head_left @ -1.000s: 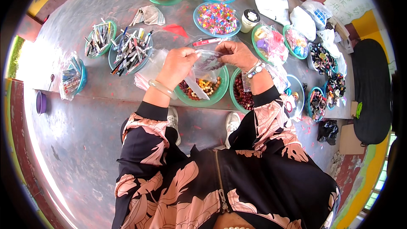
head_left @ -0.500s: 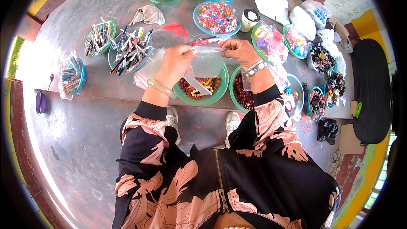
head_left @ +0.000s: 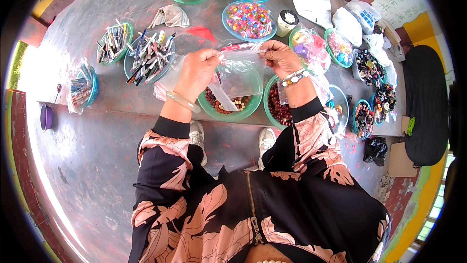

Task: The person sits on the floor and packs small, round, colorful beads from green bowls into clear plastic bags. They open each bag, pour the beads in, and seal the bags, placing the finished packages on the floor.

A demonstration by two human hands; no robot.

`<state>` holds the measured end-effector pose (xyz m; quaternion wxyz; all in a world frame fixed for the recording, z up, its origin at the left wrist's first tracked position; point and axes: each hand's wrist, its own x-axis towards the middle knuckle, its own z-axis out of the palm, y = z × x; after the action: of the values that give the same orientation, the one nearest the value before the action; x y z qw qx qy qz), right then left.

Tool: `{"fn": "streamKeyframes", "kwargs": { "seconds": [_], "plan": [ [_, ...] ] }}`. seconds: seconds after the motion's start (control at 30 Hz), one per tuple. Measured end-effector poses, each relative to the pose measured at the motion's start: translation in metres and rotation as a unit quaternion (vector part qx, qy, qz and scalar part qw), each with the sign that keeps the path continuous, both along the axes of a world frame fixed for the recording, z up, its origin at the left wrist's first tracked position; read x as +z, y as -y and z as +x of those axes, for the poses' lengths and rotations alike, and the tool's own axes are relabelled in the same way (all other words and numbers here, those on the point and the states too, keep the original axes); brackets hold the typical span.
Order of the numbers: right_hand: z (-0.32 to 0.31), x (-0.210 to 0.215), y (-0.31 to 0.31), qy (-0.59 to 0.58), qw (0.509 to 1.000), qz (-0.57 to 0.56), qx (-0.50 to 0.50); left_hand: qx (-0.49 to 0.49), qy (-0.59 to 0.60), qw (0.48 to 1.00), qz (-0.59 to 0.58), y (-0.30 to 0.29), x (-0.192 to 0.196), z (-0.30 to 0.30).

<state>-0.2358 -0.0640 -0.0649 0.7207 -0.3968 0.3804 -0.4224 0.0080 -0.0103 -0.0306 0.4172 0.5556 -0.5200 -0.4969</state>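
A clear plastic bag (head_left: 242,71) is stretched between my hands by its top edge. My left hand (head_left: 198,68) pinches one corner, and my right hand (head_left: 280,61) pinches the other. What the bag holds, if anything, I cannot make out. Below and behind it stands a green bowl (head_left: 240,114) with brown and yellowish bead strings (head_left: 242,103), partly covered by the bag. Dark red beads (head_left: 279,110) lie in another green bowl beside my right wrist. Beyond the bag's top edge is a red and white packet (head_left: 237,47).
Bowls of pens (head_left: 151,56) stand at the left. A blue bowl of colourful small pieces (head_left: 249,20) and a lidded cup (head_left: 287,22) stand farther off. Rightward are bowls of dark trinkets (head_left: 369,66) and white bags (head_left: 311,5). A ledge edge (head_left: 146,113) runs before my shoes.
My right hand has shifted slightly right and nearer, pulling the bag's top edge wider. My left hand has moved a little left. Both keep hold of the bag.
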Motion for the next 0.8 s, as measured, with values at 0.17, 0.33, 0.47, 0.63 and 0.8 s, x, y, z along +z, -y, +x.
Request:
{"fn": "streamKeyframes", "kwargs": {
  "seconds": [0.17, 0.33, 0.47, 0.63, 0.8],
  "plan": [
    [-0.001, 0.011, -0.002, 0.026, 0.999, -0.009, 0.040, 0.003, 0.035, 0.999, 0.001, 0.002, -0.003, 0.003],
    [0.012, 0.021, -0.011, 0.002, 1.000, 0.009, 0.007, 0.012, 0.033, 0.999, -0.002, -0.002, 0.003, -0.001],
    [0.009, 0.009, -0.007, 0.025, 0.998, 0.008, -0.052, -0.006, 0.031, 1.000, -0.001, 0.000, 0.004, -0.003],
    [0.008, 0.004, -0.004, 0.008, 0.994, 0.019, -0.109, -0.020, 0.035, 0.999, 0.016, -0.001, 0.003, -0.001],
    [0.006, 0.015, -0.003, -0.111, 0.972, -0.105, -0.177, -0.015, 0.061, 0.998, 0.001, -0.002, 0.003, -0.006]
  ]
}}
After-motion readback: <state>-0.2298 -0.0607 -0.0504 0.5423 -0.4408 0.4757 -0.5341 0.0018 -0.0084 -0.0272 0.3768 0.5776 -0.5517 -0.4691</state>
